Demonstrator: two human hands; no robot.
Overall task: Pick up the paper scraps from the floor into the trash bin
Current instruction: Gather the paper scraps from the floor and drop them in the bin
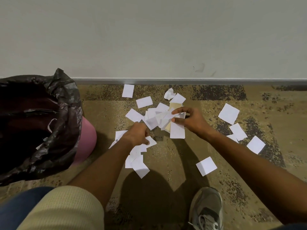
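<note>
Carpet by trash bin (49, 123): right hand (191, 121) pinching loose scrap stack (163, 119), left hand (138, 134) clenched on scrap (151, 141); stack may fan out, spill.

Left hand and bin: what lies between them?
In the head view, only bare carpet between the left hand and the bin; the scraps lie farther right.

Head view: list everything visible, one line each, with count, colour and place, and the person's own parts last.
paper scraps: about twenty, white with a few tan, scattered on the carpet, piled at centre
trash bin: one, pink, black liner, far left
carpet: one, tan with dark speckles
wall: one, pale grey, behind
shoe: one, grey, bottom right
left hand: fingers closed on a scrap
right hand: fingers pinching scraps from the pile
</note>
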